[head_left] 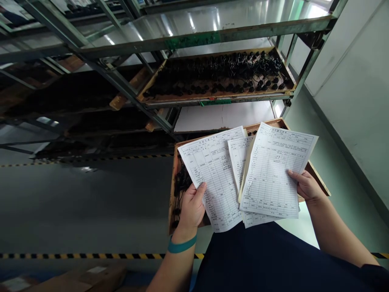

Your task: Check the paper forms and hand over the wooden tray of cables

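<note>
Loosely fanned flat printed sheets point(243, 174), fingers of both hands closed on their edges.

We hold printed forms fanned over a wooden tray point(316, 174) of black parts: our left hand point(192, 209) grips one sheet point(212, 174) by its lower edge, our right hand point(306, 185) pinches the overlapping stack point(273, 174). Another tray point(212, 96) sits on the rack point(194, 40) above.

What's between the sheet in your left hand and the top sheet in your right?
In the head view, one more white printed form sheet shows between the left hand's form sheet and the right hand's top form sheet, partly tucked under the latter.
</note>
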Tool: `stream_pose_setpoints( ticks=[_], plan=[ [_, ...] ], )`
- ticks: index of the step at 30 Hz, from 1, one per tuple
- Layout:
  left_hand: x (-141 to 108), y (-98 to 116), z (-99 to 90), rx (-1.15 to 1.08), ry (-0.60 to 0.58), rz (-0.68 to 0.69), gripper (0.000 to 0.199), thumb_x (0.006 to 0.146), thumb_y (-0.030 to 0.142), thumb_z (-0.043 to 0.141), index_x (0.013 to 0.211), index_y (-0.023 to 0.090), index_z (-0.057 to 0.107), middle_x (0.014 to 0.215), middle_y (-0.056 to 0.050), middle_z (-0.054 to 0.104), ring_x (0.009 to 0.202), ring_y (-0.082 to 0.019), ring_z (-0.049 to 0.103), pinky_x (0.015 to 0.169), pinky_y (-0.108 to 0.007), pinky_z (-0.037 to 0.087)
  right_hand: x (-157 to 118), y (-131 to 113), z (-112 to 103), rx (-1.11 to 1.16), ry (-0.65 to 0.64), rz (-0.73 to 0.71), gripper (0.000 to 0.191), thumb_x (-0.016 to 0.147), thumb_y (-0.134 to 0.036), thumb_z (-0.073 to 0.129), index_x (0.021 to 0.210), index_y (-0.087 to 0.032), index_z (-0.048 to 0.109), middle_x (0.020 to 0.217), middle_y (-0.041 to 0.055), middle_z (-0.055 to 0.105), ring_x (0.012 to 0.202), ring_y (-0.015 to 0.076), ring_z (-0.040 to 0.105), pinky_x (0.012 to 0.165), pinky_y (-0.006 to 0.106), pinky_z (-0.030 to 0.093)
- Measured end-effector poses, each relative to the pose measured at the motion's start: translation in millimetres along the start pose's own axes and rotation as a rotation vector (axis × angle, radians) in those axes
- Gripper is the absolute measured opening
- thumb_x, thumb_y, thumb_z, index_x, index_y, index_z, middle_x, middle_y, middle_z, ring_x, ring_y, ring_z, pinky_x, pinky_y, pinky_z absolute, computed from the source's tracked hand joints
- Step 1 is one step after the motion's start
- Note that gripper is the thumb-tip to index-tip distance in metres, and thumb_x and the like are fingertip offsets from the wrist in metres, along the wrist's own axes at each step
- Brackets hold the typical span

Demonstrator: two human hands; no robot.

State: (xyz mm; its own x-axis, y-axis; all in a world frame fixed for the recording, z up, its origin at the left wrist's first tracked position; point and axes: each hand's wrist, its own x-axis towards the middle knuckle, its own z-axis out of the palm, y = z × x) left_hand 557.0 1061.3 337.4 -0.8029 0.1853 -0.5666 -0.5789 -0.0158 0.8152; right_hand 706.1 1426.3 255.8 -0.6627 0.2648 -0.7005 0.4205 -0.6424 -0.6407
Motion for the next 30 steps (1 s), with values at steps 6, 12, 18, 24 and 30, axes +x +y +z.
stream_pose_setpoints(
  ticks=[6,12,18,24,30],
  plan=[
    [0.0,3.1,5.3,0.007,0.011,0.005,0.050,0.093,0.047,0.073,0.139,0.029,0.067,0.159,-0.004,0.052,0.152,-0.033,0.041,0.120,-0.051,0.048,-0.1,-3.1,4.5,0.001,-0.011,-0.013,0.041,0.075,-0.041,0.091,0.112,-0.028,0.078,0.125,0.0057,0.076,0.119,0.0362,0.070,0.102,0.053,0.063],
    [-1.0,3.9,4.3,0.004,0.000,-0.003,0.054,0.093,0.048,0.072,0.143,0.030,0.064,0.160,-0.004,0.051,0.150,-0.035,0.044,0.116,-0.051,0.052,-0.9,-3.0,6.2,-0.009,-0.009,-0.011,0.044,0.074,-0.042,0.091,0.114,-0.027,0.077,0.126,0.0067,0.076,0.118,0.0367,0.070,0.102,0.054,0.062],
    [-2.5,4.4,1.8,-0.016,-0.017,0.005,0.050,0.095,0.045,0.070,0.143,0.031,0.064,0.161,-0.003,0.050,0.152,-0.033,0.042,0.116,-0.048,0.054,-0.8,-1.1,2.0,-0.021,0.008,-0.023,0.044,0.075,-0.043,0.090,0.114,-0.027,0.076,0.127,0.0066,0.075,0.121,0.0371,0.069,0.105,0.055,0.061],
    [-4.6,2.0,-1.2,0.001,-0.039,0.024,0.047,0.098,0.043,0.067,0.144,0.033,0.063,0.162,-0.001,0.049,0.154,-0.031,0.039,0.118,-0.045,0.051,-2.6,-0.9,-1.7,-0.054,-0.005,-0.060,0.042,0.078,-0.044,0.088,0.115,-0.029,0.074,0.130,0.0056,0.074,0.125,0.0372,0.066,0.107,0.054,0.059],
    [-6.9,3.4,1.3,0.002,-0.030,0.011,0.049,0.097,0.045,0.068,0.144,0.033,0.063,0.162,-0.002,0.049,0.153,-0.032,0.041,0.118,-0.048,0.051,-6.3,-1.2,-1.1,-0.041,-0.010,-0.022,0.038,0.078,-0.042,0.088,0.112,-0.028,0.076,0.128,0.0064,0.075,0.122,0.0376,0.068,0.103,0.054,0.062]
  ],
)
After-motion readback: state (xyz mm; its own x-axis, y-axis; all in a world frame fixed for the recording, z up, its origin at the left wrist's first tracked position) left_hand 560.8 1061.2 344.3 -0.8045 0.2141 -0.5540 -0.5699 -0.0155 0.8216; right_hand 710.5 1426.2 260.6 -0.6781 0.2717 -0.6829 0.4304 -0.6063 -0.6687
